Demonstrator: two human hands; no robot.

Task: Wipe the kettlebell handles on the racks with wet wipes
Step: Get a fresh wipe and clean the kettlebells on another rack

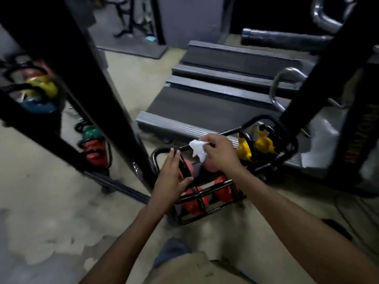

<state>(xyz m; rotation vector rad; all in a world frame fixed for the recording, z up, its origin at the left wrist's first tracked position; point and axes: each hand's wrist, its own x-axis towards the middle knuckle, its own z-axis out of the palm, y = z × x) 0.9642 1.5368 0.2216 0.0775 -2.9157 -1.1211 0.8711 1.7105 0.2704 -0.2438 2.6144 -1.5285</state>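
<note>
- Open floor [51, 197] front-left of rack [272, 160]; free approach from near side.
- Black post [114, 111] just L of rack, blocks that side.
- R upright [307, 68] crowds yellow kettlebells [262, 143] at far end.
- Top rail [231, 132] + cross bars [213, 189] over red kettlebells [224, 194]; narrow gaps only.
- Treadmill [215, 99] close behind rack.

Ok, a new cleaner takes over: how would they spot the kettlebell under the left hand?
Find the low black rack on the floor before the treadmills. At the left end of its upper tier, a pink kettlebell with a black handle sits against the left hand. It is leftmost there; the lower kettlebells are red, the right-end ones yellow.
</note>
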